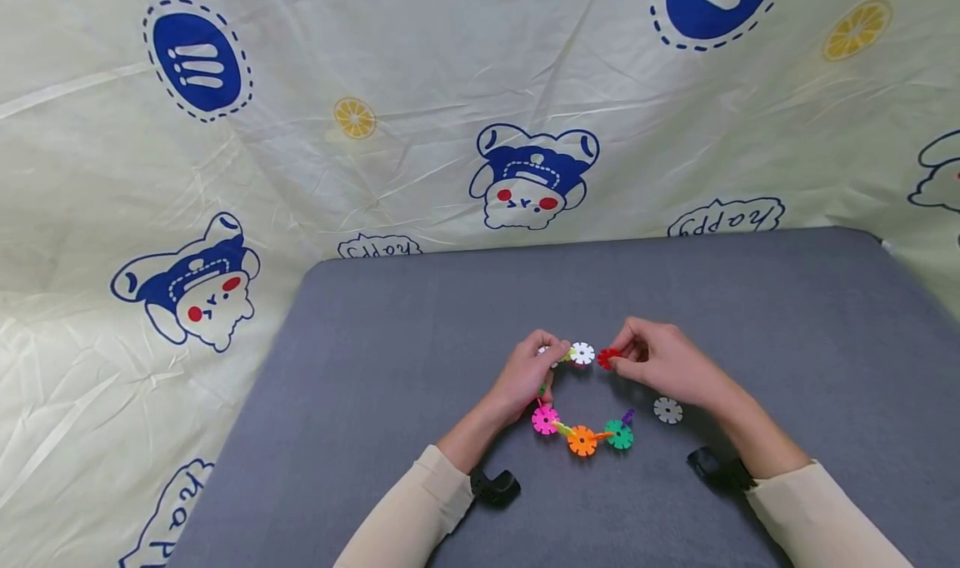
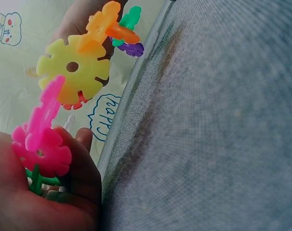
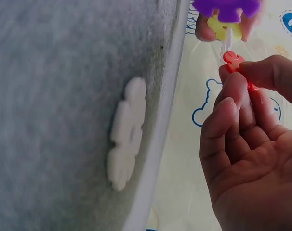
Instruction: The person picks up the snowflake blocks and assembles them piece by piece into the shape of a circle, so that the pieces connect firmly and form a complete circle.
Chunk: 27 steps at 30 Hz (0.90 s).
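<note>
A curved chain of slotted plastic discs hangs from my left hand, whose thumb and fingers pinch it near a yellow disc. At its upper end is a white disc. Lower down come a pink disc, an orange disc, a green disc and a purple disc. My right hand pinches a red disc between thumb and fingertips, close beside the white one; whether their slots engage, I cannot tell. The left palm hides part of the chain.
A loose white disc lies on the grey table, below the right forearm. Black wrist cameras sit at both cuffs. Behind the table's far edge hangs a pale printed sheet.
</note>
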Available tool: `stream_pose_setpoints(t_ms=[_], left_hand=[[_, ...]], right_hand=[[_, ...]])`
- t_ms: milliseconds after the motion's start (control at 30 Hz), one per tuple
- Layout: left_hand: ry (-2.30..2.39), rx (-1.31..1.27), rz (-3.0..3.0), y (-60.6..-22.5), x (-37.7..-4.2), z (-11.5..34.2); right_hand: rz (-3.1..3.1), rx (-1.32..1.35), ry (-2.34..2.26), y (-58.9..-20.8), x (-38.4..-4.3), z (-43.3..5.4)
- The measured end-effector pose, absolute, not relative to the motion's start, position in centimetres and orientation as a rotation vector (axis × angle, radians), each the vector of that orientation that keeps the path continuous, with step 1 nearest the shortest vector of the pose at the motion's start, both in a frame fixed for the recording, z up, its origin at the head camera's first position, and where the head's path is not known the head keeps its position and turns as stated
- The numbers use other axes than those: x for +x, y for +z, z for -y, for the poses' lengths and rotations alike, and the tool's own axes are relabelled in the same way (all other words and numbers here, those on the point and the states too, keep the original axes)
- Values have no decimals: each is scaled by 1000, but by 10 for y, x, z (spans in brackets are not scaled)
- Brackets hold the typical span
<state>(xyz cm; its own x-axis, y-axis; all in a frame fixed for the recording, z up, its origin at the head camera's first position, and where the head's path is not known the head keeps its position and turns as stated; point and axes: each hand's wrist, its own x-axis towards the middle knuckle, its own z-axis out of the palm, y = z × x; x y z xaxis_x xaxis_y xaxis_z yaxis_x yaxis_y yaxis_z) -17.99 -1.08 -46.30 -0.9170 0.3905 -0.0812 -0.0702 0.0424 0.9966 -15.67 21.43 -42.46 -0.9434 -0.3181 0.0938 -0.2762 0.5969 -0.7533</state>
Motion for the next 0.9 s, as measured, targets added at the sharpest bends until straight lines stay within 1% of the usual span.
stream_pose_setpoints(t_ms=[700,900], left_hand=[[1913,350,-2033,-463,-179,9],[1917,371,-2005,-462,-179,11]], right_hand=[[-2750,-461,-1324,-426,-153,-203],[-2753,-493,-1334,-423,-150,-200]])
